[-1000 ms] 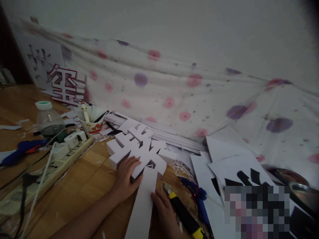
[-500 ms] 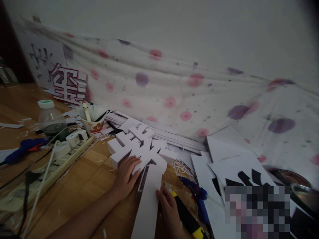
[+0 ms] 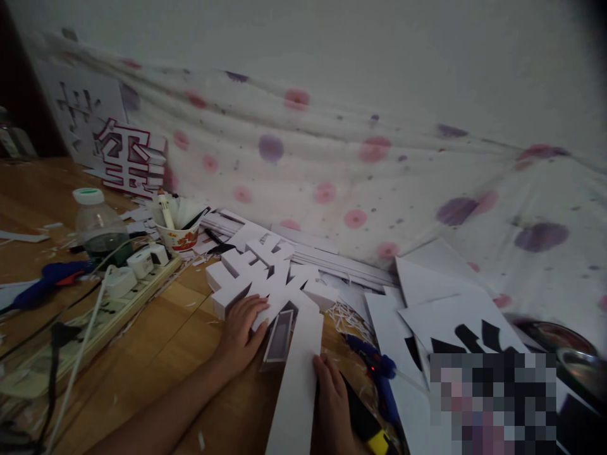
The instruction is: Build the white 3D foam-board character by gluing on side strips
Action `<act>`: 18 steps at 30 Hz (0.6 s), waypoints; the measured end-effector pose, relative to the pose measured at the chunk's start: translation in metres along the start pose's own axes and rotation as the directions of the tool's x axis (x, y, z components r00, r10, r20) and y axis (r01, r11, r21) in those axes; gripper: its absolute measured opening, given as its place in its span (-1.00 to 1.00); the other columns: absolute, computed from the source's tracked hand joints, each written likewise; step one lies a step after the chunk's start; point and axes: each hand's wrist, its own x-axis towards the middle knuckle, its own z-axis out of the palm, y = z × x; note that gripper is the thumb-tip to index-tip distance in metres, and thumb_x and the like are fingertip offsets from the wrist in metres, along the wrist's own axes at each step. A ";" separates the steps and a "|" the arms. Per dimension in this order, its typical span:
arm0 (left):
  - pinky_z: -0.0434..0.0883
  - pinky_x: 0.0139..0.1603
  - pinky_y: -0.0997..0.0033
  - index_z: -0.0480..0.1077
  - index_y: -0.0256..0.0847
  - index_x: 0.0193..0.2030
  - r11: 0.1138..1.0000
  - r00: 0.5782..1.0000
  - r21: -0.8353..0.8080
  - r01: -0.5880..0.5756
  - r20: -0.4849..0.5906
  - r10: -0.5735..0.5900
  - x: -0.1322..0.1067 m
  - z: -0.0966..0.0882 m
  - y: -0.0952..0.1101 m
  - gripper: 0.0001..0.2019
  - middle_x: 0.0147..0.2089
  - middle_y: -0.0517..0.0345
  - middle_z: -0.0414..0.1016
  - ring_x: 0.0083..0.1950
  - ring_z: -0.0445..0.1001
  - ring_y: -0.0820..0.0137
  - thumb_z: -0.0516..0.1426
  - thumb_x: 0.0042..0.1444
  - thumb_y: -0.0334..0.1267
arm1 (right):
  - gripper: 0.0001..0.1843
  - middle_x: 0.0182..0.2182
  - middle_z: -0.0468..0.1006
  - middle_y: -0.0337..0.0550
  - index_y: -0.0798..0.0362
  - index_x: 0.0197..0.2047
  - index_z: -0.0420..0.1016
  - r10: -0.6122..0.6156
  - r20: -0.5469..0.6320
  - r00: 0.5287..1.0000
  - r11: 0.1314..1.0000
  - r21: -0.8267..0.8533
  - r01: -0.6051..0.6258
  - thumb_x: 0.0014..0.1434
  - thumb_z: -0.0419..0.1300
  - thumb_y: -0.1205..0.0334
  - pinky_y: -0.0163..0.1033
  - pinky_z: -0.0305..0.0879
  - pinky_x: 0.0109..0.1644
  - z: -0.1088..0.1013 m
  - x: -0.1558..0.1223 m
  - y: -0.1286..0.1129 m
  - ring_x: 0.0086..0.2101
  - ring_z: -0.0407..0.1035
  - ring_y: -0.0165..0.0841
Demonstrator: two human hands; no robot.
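Observation:
A white three-dimensional character [image 3: 279, 278], built of foam board or thick card, lies on the wooden surface in front of me. My left hand [image 3: 244, 328] grips its near left part, fingers over the edge and thumb apart from them. A long white strip [image 3: 298, 379] stretches from the character's near right side toward me. My right hand [image 3: 332, 398] is closed on the strip's right edge, with the fingertips partly hidden. Between the hands shows a narrow hollow part [image 3: 279, 338] with thin walls. A black and yellow tool [image 3: 367, 423] lies beside my right hand, partly covered.
Blue glue guns lie at right [image 3: 379, 366] and left [image 3: 59, 278]. A power strip [image 3: 90, 328] with plugs and cords runs along the left, near a bottle [image 3: 102, 224] and a paper cup [image 3: 177, 237] of tools. White sheets [image 3: 436, 278] and metal bowls [image 3: 578, 366] are at right.
My right hand has moved the white strip to the right, so the narrow hollow part beside it shows more. My left hand has stayed on the character.

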 end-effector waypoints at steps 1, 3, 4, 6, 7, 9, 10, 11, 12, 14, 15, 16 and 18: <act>0.29 0.13 0.10 0.27 -0.13 0.02 1.000 1.000 0.001 -0.001 -0.002 0.001 0.000 0.000 0.000 -0.73 0.04 0.05 0.42 0.14 0.30 0.27 -0.01 0.18 -0.35 | -0.67 -0.46 0.54 -0.19 -0.01 -0.30 0.49 0.102 0.021 0.995 0.989 0.106 -0.103 0.07 0.10 -0.07 -0.23 0.31 -0.38 0.004 0.000 -0.007 -0.42 0.42 -0.27; 0.29 0.13 0.10 0.27 -0.13 0.02 1.000 1.000 -0.002 -0.001 -0.004 0.001 0.000 0.000 0.000 -0.74 0.04 0.05 0.42 0.14 0.30 0.27 0.00 0.18 -0.34 | -0.68 -0.58 0.49 -0.27 -0.01 -0.38 0.46 0.311 0.144 0.939 0.869 0.356 -0.343 0.01 0.16 -0.09 -0.25 0.28 -0.44 0.012 -0.001 -0.021 -0.52 0.38 -0.31; 0.29 0.14 0.10 0.27 -0.13 0.02 1.000 1.000 -0.004 0.001 -0.003 -0.001 0.000 0.000 0.000 -0.74 0.04 0.05 0.42 0.15 0.29 0.27 -0.01 0.19 -0.34 | -0.69 -0.62 0.46 -0.31 -0.01 -0.41 0.44 0.371 0.217 0.903 0.786 0.444 -0.430 -0.04 0.20 -0.09 -0.26 0.27 -0.46 0.015 -0.001 -0.026 -0.55 0.36 -0.32; 0.28 0.14 0.10 0.27 -0.13 0.02 1.000 1.000 -0.008 0.004 -0.001 -0.004 0.000 0.001 0.000 -0.74 0.04 0.05 0.41 0.15 0.29 0.27 -0.01 0.19 -0.34 | -0.70 -0.63 0.45 -0.33 0.00 -0.43 0.42 0.408 0.303 0.861 0.679 0.530 -0.508 -0.11 0.26 -0.05 -0.26 0.26 -0.45 0.018 -0.001 -0.032 -0.55 0.36 -0.32; 0.28 0.15 0.10 0.27 -0.13 0.02 1.000 1.000 -0.008 0.006 0.001 -0.006 0.000 0.001 0.000 -0.74 0.04 0.05 0.41 0.16 0.28 0.27 -0.01 0.19 -0.34 | -0.71 -0.62 0.46 -0.33 0.00 -0.42 0.42 0.403 0.312 0.860 0.665 0.545 -0.510 -0.11 0.27 -0.03 -0.27 0.26 -0.43 0.020 -0.002 -0.033 -0.53 0.37 -0.32; 0.28 0.15 0.10 0.26 -0.13 0.03 1.000 1.000 -0.005 0.008 0.004 -0.008 0.000 0.001 0.000 -0.73 0.05 0.06 0.41 0.16 0.28 0.27 -0.01 0.19 -0.34 | -0.73 -0.60 0.48 -0.31 0.00 -0.42 0.42 0.390 0.313 0.866 0.659 0.563 -0.500 -0.09 0.27 -0.01 -0.26 0.26 -0.41 0.021 -0.002 -0.031 -0.50 0.38 -0.30; 0.28 0.15 0.10 0.26 -0.13 0.03 1.000 1.000 -0.003 0.008 0.005 -0.008 0.000 0.001 0.000 -0.73 0.05 0.06 0.41 0.16 0.28 0.27 -0.01 0.19 -0.34 | -0.74 -0.60 0.48 -0.29 0.00 -0.43 0.42 0.382 0.316 0.868 0.658 0.567 -0.496 -0.08 0.27 -0.01 -0.26 0.26 -0.41 0.022 -0.003 -0.030 -0.50 0.38 -0.30; 0.28 0.15 0.09 0.26 -0.13 0.03 1.000 1.000 -0.001 0.009 0.008 -0.009 0.000 0.001 0.000 -0.73 0.05 0.05 0.41 0.16 0.28 0.27 -0.01 0.19 -0.34 | -0.74 -0.60 0.48 -0.28 0.00 -0.44 0.43 0.373 0.328 0.868 0.658 0.566 -0.497 -0.08 0.26 -0.01 -0.25 0.26 -0.41 0.023 -0.002 -0.029 -0.50 0.38 -0.29; 0.27 0.15 0.09 0.26 -0.13 0.03 1.000 1.000 0.001 0.011 0.012 -0.011 0.000 0.001 0.000 -0.73 0.05 0.05 0.40 0.16 0.27 0.27 -0.01 0.19 -0.34 | -0.74 -0.61 0.48 -0.28 0.00 -0.45 0.43 0.366 0.337 0.868 0.662 0.561 -0.497 -0.08 0.26 -0.02 -0.24 0.26 -0.42 0.024 -0.002 -0.029 -0.51 0.38 -0.29; 0.27 0.15 0.09 0.27 -0.13 0.03 1.000 1.000 0.001 0.014 0.014 -0.014 0.000 0.001 0.000 -0.73 0.06 0.05 0.40 0.16 0.28 0.27 -0.02 0.18 -0.34 | -0.74 -0.62 0.47 -0.27 -0.01 -0.46 0.45 0.355 0.331 0.874 0.688 0.541 -0.484 -0.07 0.25 -0.03 -0.24 0.26 -0.43 0.026 -0.001 -0.030 -0.51 0.38 -0.28; 0.27 0.15 0.09 0.27 -0.13 0.03 1.000 1.000 0.000 0.013 0.010 -0.013 0.000 0.001 -0.001 -0.73 0.06 0.05 0.40 0.16 0.28 0.27 -0.02 0.18 -0.34 | -0.74 -0.62 0.48 -0.26 -0.01 -0.45 0.46 0.345 0.320 0.882 0.708 0.529 -0.469 -0.06 0.24 -0.03 -0.24 0.26 -0.43 0.026 0.000 -0.031 -0.51 0.38 -0.28; 0.27 0.16 0.10 0.27 -0.13 0.03 1.000 1.000 -0.002 0.011 0.006 -0.011 0.000 0.001 -0.001 -0.72 0.06 0.05 0.41 0.16 0.28 0.27 -0.01 0.18 -0.33 | -0.74 -0.61 0.48 -0.26 -0.01 -0.44 0.47 0.330 0.313 0.890 0.728 0.516 -0.451 -0.04 0.22 -0.03 -0.23 0.27 -0.43 0.027 0.002 -0.031 -0.50 0.38 -0.28; 0.27 0.15 0.11 0.27 -0.12 0.03 1.000 1.000 -0.005 0.005 0.000 -0.005 0.000 0.001 -0.001 -0.72 0.05 0.06 0.41 0.16 0.29 0.27 -0.01 0.18 -0.33 | -0.72 -0.60 0.50 -0.24 0.00 -0.44 0.47 0.294 0.325 0.899 0.766 0.482 -0.425 -0.02 0.20 -0.05 -0.23 0.27 -0.43 0.027 0.004 -0.031 -0.48 0.38 -0.27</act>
